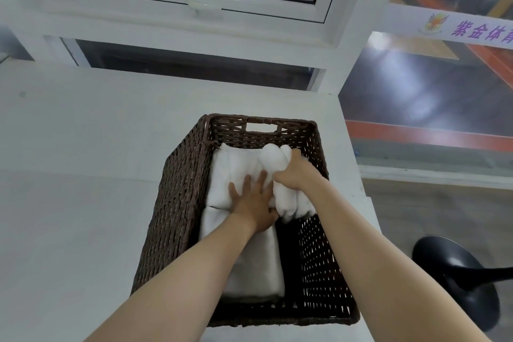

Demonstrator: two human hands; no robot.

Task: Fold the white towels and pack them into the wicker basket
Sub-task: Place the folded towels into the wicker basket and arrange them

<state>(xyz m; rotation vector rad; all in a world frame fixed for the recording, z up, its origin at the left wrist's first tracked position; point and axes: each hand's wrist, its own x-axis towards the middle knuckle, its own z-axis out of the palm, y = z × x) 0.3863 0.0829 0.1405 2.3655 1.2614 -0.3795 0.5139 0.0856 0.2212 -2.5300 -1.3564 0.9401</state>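
A dark brown wicker basket (180,203) stands on the white table. Folded white towels lie inside along its left side: one at the far end (230,166) and one nearer me (255,266). My left hand (254,200) presses flat, fingers spread, on the far folded towel. My right hand (294,171) grips a bunched, rolled white towel (277,159) and holds it upright over the right side of the basket. Its lower end (294,204) hangs down inside the basket.
The white table (83,189) spreads to the left of the basket, and its right edge runs close to the basket's right wall. A black stool (460,272) stands on the floor at the lower right. White window frames rise behind the table.
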